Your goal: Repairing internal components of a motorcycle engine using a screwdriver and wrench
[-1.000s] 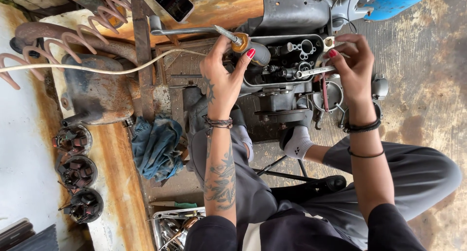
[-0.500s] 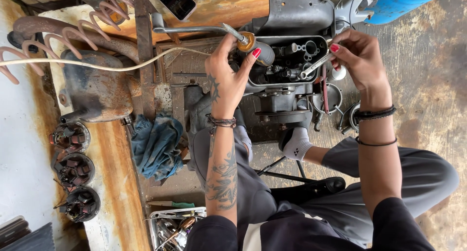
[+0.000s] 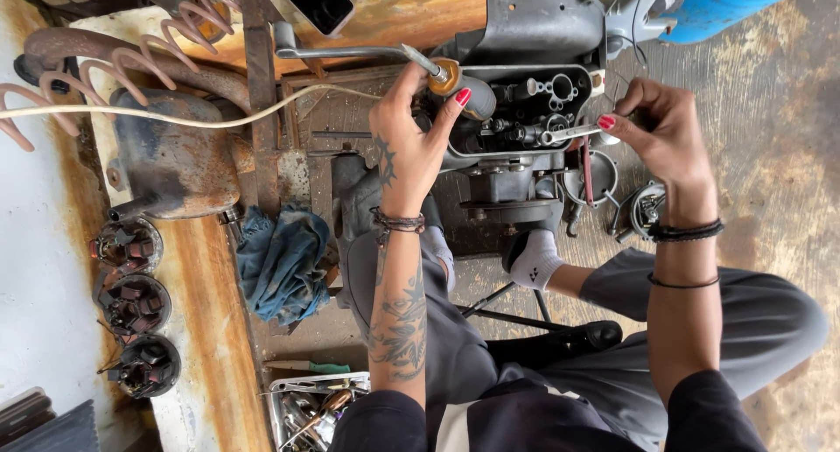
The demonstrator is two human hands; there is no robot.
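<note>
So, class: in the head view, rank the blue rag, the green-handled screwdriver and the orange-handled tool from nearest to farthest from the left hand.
1. Orange-handled tool: at the left hand's fingertips.
2. Blue rag: on the bench, lower left.
3. Green-handled screwdriver: farther down, beside the tool tray.

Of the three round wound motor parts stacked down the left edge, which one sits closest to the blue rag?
The top one, just under the rusty housing. The blue rag lies to its right; the other two sit lower, farther from it.

I see grey engine (image 3: pixel 525 111) | orange-handled screwdriver (image 3: pixel 444 74) | blue rag (image 3: pixel 282 261) | rust-brown bench (image 3: pixel 210 347) | white sock (image 3: pixel 534 259) | grey trousers (image 3: pixel 752 321) | red nails, left hand (image 3: pixel 411 146), right hand (image 3: pixel 665 133)
</note>
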